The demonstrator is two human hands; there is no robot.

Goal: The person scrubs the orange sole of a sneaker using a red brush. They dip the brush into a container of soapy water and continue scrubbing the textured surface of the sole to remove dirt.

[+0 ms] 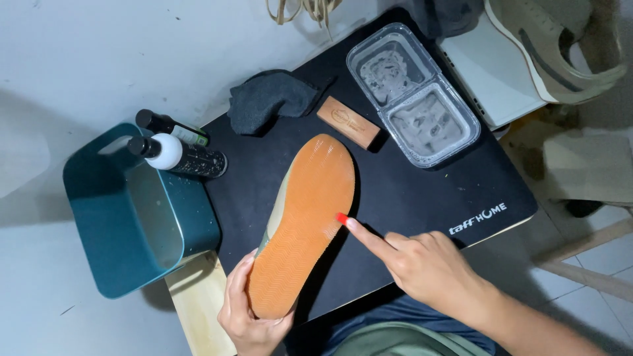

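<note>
A shoe lies sole up on a black mat, showing an orange ribbed sole with an olive upper at its left edge. My left hand grips the shoe's near end from below. My right hand points with its index finger, whose red nail touches the sole's right edge near the middle; its other fingers are curled and hold nothing.
A teal plastic tub stands at the left, with two dark bottles beside it. A dark cloth, a wooden brush block and a clear two-part tray of grey water lie on the mat. Another shoe rests at the top right.
</note>
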